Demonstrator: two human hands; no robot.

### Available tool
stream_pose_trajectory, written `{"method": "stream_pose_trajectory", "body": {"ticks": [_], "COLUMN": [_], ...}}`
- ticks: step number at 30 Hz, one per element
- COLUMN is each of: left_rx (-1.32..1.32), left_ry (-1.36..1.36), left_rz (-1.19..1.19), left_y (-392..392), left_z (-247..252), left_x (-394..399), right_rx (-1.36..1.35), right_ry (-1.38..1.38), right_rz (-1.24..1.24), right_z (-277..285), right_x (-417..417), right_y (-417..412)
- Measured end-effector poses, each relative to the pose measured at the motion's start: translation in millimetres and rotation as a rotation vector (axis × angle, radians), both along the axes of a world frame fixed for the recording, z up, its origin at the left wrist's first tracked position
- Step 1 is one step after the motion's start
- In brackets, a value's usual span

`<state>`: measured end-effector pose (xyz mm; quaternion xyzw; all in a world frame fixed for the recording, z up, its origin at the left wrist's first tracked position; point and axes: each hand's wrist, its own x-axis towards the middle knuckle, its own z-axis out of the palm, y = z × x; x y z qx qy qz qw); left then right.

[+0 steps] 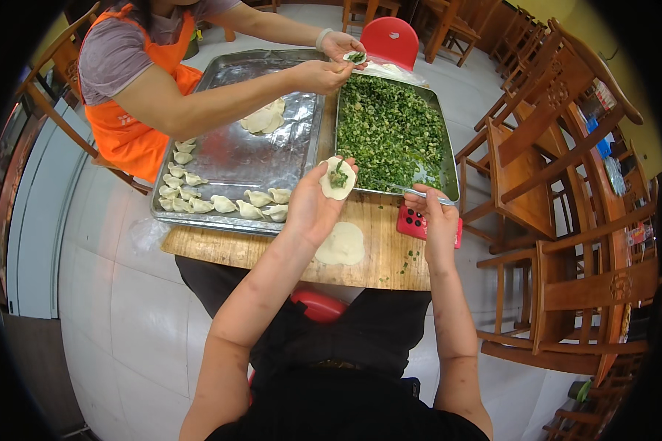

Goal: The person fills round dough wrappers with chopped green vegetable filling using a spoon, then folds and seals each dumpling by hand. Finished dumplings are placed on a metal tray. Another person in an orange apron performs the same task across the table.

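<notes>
On the palm and fingers of my left hand [317, 201] lies a round dough wrapper [346, 191] with chopped green filling [337, 177] on it. My right hand [436, 212] grips the handle of a metal utensil [414, 191], whose tip reaches into the near edge of the chopped green filling in a metal tray [455, 190]. A stack of dough wrappers [340, 243] rests on the wooden table [389, 253] below my left hand. Folded dumplings [223, 204] line the left and near edges of a large metal tray [220, 223], which also holds more wrappers [265, 118].
Across the large tray, a person in an orange apron [132, 127] holds a filled wrapper [355, 57], arms reaching over the tray. A red phone-like item with round lenses [411, 221] lies under my right hand. Wooden chairs [524, 176] stand at right, a red chair [390, 41] behind.
</notes>
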<state>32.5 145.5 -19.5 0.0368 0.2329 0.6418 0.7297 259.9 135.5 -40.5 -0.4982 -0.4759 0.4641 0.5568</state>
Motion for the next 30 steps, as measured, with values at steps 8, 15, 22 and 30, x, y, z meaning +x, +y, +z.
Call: {"method": "stream_pose_trajectory", "body": {"ticks": [8, 15, 22, 30], "left_rx": [-0.004, -0.021, 0.036, 0.084], "left_ry": [0.086, -0.011, -0.032, 0.02], "left_rz": [0.053, -0.006, -0.034, -0.127], "left_y": [5.5, 12.0, 3.3, -33.7], "left_z": [-3.8, -11.2, -12.1, 5.1], "left_x": [5.6, 16.3, 12.0, 1.6], "right_rx": [0.085, 0.882, 0.709, 0.617], "right_ry": [0.054, -0.942, -0.673, -1.0], "right_rz": [-0.069, 0.182, 0.029, 0.099], "right_z": [27.4, 47.2, 38.4, -1.4], "right_x": [-3.1, -27.1, -22.6, -37.7], "right_y": [-14.2, -51.0, -46.3, -20.0]}}
